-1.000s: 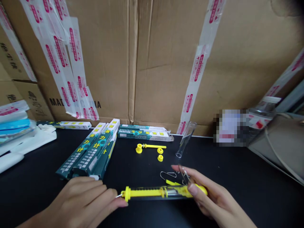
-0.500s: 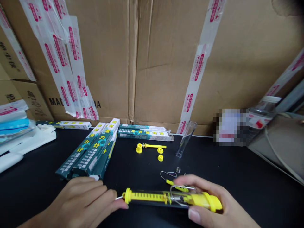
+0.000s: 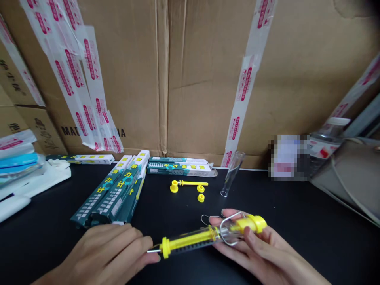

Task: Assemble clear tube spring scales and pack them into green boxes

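Note:
A clear spring scale (image 3: 191,238) with yellow fittings is held between my two hands, tilted slightly up toward the right. My left hand (image 3: 109,249) pinches the thin metal hook (image 3: 153,251) at its left end. My right hand (image 3: 264,253) supports the other end, thumb on the yellow cap (image 3: 251,224) and fingers beneath the tube. A bent wire loop (image 3: 222,231) sits around the tube near that cap. Behind my right fingers, another bent wire hook (image 3: 205,218) lies partly hidden on the table.
Beyond the hands lie a yellow rod (image 3: 194,183), small yellow caps (image 3: 201,198) and an empty clear tube (image 3: 233,174). Green-and-white boxes (image 3: 115,190) are stacked at left. A tall cardboard carton (image 3: 202,79) walls off the back; a bottle (image 3: 326,138) stands right.
The spring scale's right end has risen and its tube has rolled. My right hand has turned, its fingers now under the tube, hiding the loose yellow piece. My left hand keeps its pinch.

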